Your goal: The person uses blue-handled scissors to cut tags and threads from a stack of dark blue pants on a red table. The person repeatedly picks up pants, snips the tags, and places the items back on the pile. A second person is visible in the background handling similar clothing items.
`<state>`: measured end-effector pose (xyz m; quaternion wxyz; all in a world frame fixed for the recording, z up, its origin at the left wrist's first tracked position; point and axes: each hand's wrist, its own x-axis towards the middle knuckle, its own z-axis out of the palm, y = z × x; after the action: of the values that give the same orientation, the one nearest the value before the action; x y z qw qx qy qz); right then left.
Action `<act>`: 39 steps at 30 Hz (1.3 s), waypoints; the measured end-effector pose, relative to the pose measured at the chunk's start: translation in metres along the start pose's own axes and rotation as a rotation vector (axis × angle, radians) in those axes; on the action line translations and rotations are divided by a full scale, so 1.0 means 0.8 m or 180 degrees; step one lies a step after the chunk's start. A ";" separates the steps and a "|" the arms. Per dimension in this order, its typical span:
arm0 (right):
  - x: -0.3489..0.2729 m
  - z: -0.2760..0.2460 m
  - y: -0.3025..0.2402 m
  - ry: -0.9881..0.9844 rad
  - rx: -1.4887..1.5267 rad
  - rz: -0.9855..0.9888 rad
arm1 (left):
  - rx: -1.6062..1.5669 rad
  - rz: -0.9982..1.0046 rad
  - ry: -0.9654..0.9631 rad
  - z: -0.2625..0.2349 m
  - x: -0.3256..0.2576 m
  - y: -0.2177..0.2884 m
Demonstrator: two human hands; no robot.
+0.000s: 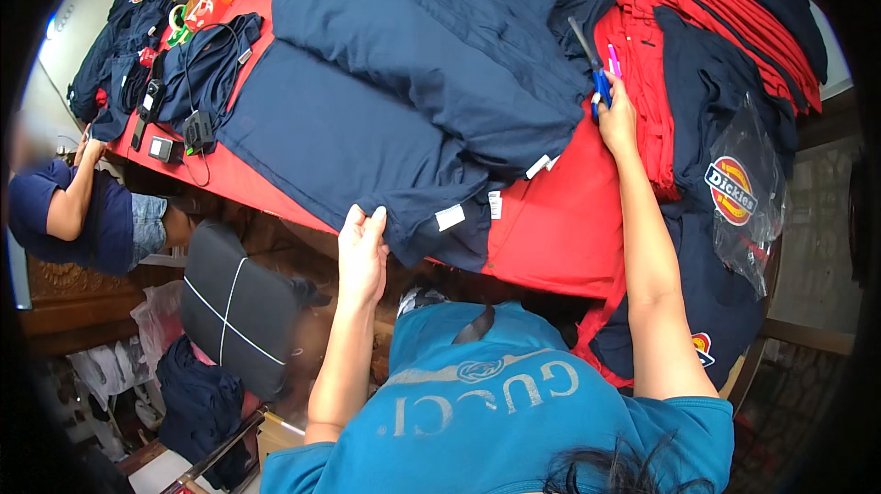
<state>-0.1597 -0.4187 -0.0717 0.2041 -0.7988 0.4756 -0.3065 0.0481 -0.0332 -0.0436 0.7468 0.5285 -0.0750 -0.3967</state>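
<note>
Navy garments (367, 99) lie spread and overlapping across a red-covered table (551, 237). My left hand (362, 260) pinches the near edge of one navy garment between thumb and fingers, beside a white label (450, 217) on the cloth. A second white label (539, 166) shows on a fold farther right. My right hand (618, 118) holds a pair of scissors (601, 90) by the blue handles, the blades pointing away from me. Right beside them is a slim pink object (614, 60); its kind is unclear.
Stacked red garments (725, 17) and navy clothing (725, 63) stand at right, with a clear plastic bag (748, 182). Tape rolls (179, 26), a corded black adapter (197, 132) and a small box (165, 149) lie far left. A co-worker (83, 210) stands at left, near a black padded chair (239, 306).
</note>
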 end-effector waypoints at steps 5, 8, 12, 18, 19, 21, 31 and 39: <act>-0.055 -0.017 -0.005 0.0208 0.0076 -0.0386 | -0.0209 -0.0121 -0.0140 0.016 0.003 0.003; -0.097 -0.028 -0.004 0.0104 0.0346 -0.0038 | -0.0288 -0.0250 -0.0512 0.003 0.006 0.001; -0.175 -0.049 -0.008 -0.0281 0.1827 0.0272 | -0.0330 -0.0620 -0.0795 -0.003 -0.005 0.012; -0.368 -0.154 -0.093 -0.2412 0.2183 0.1667 | -0.0545 -0.0905 -0.0988 -0.019 -0.017 0.028; -0.388 -0.169 -0.098 -0.2580 0.1823 0.1678 | -0.0577 -0.0927 -0.1032 -0.021 -0.016 0.028; -0.409 -0.182 -0.109 -0.2760 0.1266 0.1590 | -0.0690 -0.1017 -0.1204 -0.026 -0.012 0.029; -0.384 -0.061 -0.224 -0.2006 0.1583 0.0096 | -0.0503 -0.0724 -0.1128 -0.013 -0.029 0.027; -0.368 -0.055 -0.220 -0.1979 0.1192 -0.0386 | -0.0443 -0.0510 -0.0427 -0.004 -0.040 0.019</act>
<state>-0.1840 -0.0781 -0.0181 0.4631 -0.8294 0.2782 -0.1424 0.0362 -0.0072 -0.0225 0.7409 0.4519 -0.0546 -0.4938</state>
